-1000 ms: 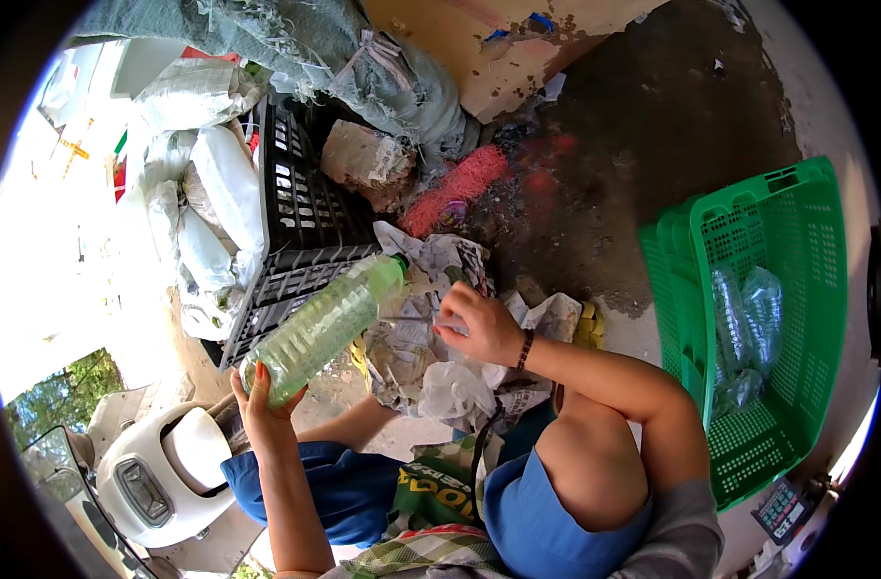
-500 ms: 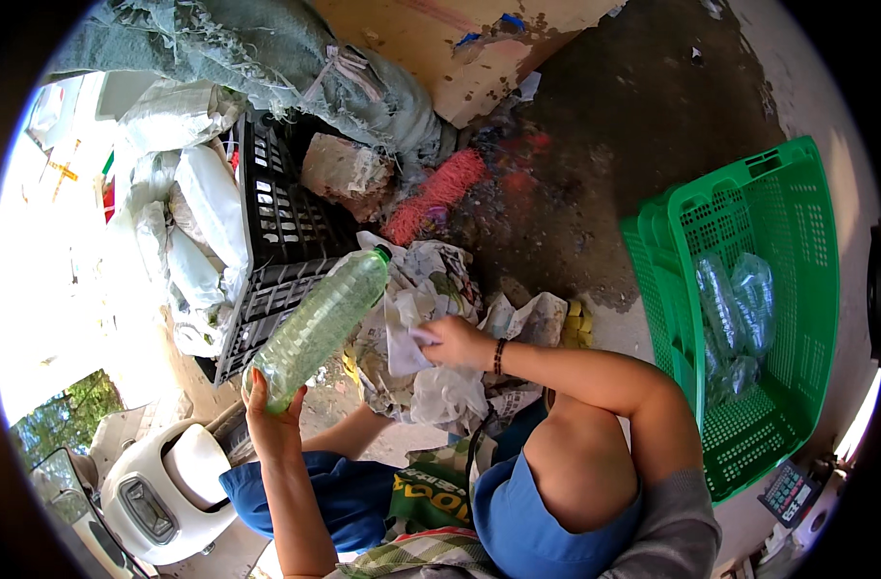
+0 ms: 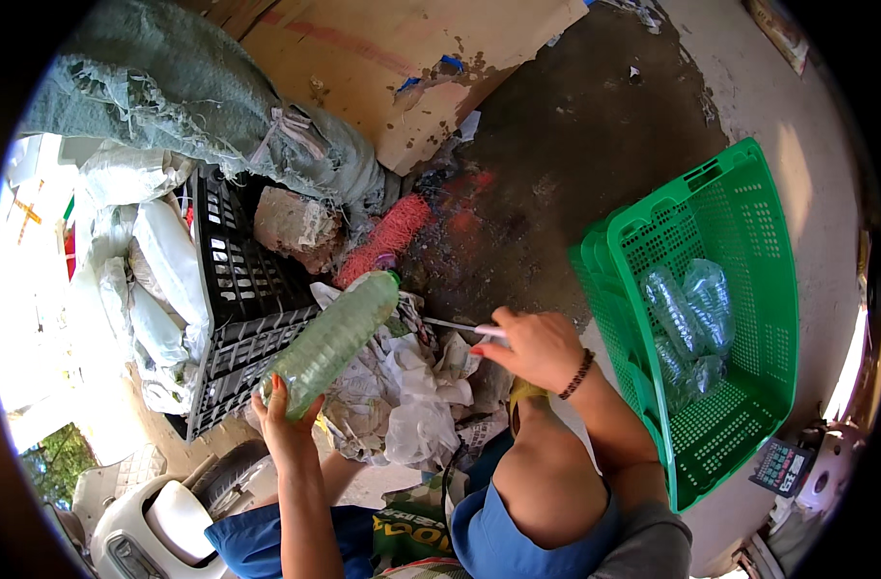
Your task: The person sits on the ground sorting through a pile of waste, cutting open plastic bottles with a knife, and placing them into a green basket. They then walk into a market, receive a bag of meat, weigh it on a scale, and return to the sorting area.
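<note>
Your left fingers [image 3: 280, 398] hold the bottle [image 3: 338, 338] by its bottom; right of it, your right fingers [image 3: 499, 356] pinch a thin tool [image 3: 489, 330].

- Hard daylight pours in from the left, bleaching the area beyond the white plastic bags [image 3: 170, 256] to near-featureless white.
- Softer shade covers the middle; the damp floor patch [image 3: 585, 154] is dimmest, its texture murky.
- Pale highlights run along the green plastic bottle [image 3: 342, 333].
- A warm sunlit streak marks the right side.
- Fisheye curvature bows the green perforated basket [image 3: 780, 328]; black vignetting rings the view.
- Central detail is fairly sharp; the rim looks softer.
</note>
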